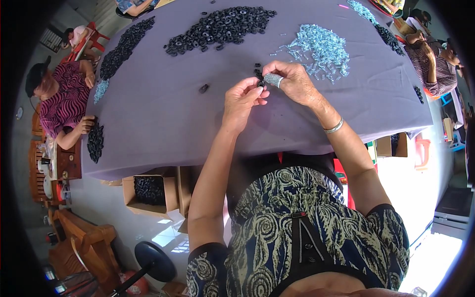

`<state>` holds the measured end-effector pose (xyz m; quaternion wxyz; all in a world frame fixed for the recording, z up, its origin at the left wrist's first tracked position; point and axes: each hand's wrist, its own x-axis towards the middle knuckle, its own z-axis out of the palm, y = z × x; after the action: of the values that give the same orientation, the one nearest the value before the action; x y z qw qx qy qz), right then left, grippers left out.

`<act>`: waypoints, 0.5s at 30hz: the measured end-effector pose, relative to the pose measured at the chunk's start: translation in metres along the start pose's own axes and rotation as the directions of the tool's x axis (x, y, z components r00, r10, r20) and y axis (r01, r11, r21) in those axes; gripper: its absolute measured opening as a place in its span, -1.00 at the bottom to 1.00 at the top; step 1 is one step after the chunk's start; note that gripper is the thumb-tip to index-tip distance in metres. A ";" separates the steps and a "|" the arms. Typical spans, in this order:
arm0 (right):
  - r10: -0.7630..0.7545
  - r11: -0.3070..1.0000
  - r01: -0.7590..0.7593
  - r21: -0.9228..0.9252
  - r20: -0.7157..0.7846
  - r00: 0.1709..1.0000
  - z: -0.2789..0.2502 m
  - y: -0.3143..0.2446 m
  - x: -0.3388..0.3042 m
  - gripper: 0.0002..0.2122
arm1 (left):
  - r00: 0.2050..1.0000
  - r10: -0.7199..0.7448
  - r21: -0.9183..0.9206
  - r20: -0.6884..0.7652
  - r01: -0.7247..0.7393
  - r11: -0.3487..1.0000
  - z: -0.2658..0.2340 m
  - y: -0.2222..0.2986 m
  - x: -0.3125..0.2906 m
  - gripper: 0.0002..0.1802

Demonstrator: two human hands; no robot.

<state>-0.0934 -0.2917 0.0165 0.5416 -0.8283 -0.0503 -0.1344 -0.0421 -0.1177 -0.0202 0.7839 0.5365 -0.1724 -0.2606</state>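
Over the middle of the cloth, my left hand is closed, pinching a small black plastic part between thumb and fingers. My right hand meets it from the right with its fingers bent inward; a silvery-grey wrap covers one digit. Whatever that hand pinches is too small to make out. Just beyond the fingertips lie a few loose black pieces. Farther back spreads a heap of black ring-shaped parts. Small silvery-blue coil springs are piled beyond my right hand.
A purple-grey cloth covers the table. One black piece lies left of my hands. People sit at both sides, one in a striped pink-and-black top near more black parts. Below the table edge stands a cardboard box of black parts.
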 end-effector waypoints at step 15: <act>-0.180 0.974 0.177 -0.142 -0.007 0.984 0.014 -0.007 -0.017 -0.72 | 0.994 0.050 -0.077 -0.093 -0.057 0.995 -0.001 -0.003 0.003 -0.79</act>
<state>-0.1092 -0.2746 0.0128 0.4678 -0.8553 -0.1095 -0.1938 -0.0398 -0.1190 -0.0231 0.8184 0.5114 -0.1403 -0.2212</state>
